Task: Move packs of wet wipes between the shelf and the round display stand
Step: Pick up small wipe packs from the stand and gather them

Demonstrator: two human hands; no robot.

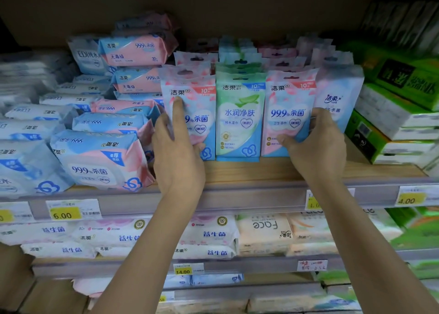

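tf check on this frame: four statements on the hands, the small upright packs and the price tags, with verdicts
1. The green pack stands between two pink packs. True.
2. The right hand grips the green pack. False: it grips the right pink pack.
3. The index finger of the left hand lies on the front of the left pink pack. True.
4. The yellow tag on the shelf edge left of both arms reads 14.00. False: it reads 6.00.

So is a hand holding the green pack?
No, the green pack stands untouched; the left hand holds the left pink pack and the right hand grips the right pink pack.
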